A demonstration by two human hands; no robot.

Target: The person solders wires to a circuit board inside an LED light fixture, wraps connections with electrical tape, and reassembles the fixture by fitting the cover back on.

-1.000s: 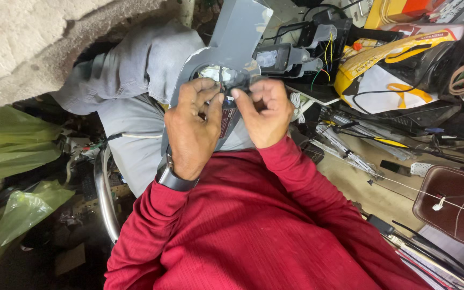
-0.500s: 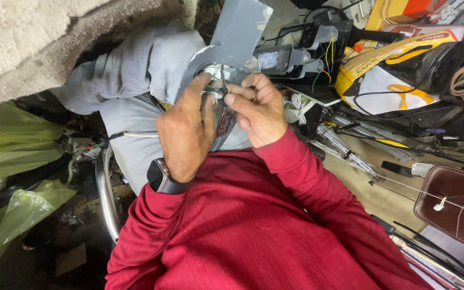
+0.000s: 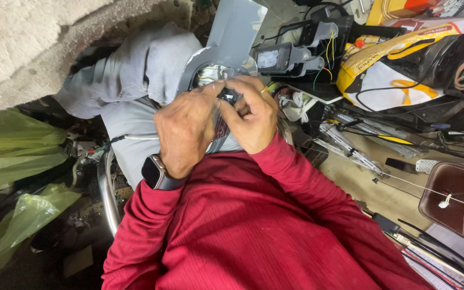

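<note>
Both hands work mid-job on the grey fan blade (image 3: 232,32) resting on the lap: the left hand (image 3: 186,129) and right hand (image 3: 251,115) pinch narrowly on a small dark part (image 3: 227,96) at its hub, not yet released.

We count two hands — a left hand (image 3: 186,131) and a right hand (image 3: 251,121) — on one grey fan blade (image 3: 226,43). One smartwatch (image 3: 156,173), one ring (image 3: 265,90). Green plastic bags (image 3: 22,161) — three in sight. One brown leather case (image 3: 455,201), one yellow-and-white bag (image 3: 388,70), one grey cloth (image 3: 130,75).
</note>
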